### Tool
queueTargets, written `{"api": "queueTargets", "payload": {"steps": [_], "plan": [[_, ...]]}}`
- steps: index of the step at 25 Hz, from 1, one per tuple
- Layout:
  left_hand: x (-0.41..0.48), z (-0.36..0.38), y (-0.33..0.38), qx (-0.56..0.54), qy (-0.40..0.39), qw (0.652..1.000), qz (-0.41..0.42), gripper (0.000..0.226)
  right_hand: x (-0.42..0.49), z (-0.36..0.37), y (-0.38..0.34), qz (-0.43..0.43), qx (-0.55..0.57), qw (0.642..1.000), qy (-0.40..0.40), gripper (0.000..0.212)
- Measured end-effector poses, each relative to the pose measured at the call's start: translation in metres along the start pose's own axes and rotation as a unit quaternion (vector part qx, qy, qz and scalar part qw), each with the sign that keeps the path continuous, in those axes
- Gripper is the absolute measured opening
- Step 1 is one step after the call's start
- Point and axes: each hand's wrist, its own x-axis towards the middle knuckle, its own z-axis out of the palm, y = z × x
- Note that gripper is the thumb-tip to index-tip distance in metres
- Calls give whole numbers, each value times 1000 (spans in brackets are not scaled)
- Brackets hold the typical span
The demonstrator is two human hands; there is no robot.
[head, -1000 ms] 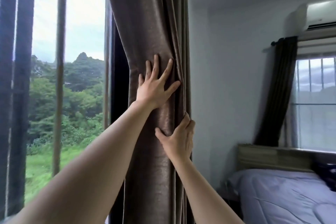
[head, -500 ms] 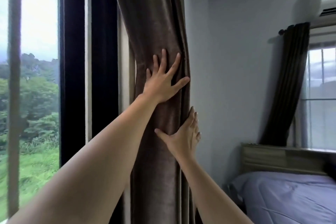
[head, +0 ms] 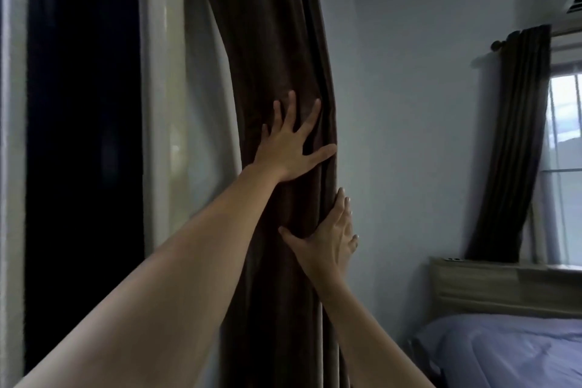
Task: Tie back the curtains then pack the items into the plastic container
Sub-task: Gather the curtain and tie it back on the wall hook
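A dark brown curtain (head: 267,41) hangs gathered into a thick bunch beside the pale wall. My left hand (head: 288,145) lies flat on its front, fingers spread, pressing the folds. Lower down, my right hand (head: 327,242) cups the bunch's right edge, with the thumb across the front and the fingers straight along the wall side. No tie-back and no plastic container are in view.
A pale window frame (head: 163,104) and dark glass stand left of the curtain. At the right, a second dark curtain (head: 510,142) hangs by a smaller window. Below it are a wooden headboard (head: 504,287) and a bed (head: 504,353) with blue bedding.
The view has swung right, so the green outdoor scene has left the frame. Both hands stay on the curtain. My right hand's fingers have straightened along the curtain's edge.
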Motion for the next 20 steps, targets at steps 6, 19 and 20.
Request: {"api": "queueTargets", "payload": {"steps": [6,19,20], "plan": [[41,42,-7,35,3,998,-47,89,54,32,33,-41,38,998,-18,113],[-31,22,29,35,78,984,-158,97,7,-9,54,-239,257,925,-148,90],[-41,16,34,34,82,983,-160,99,3,-15,54,-248,279,913,-166,88]]}}
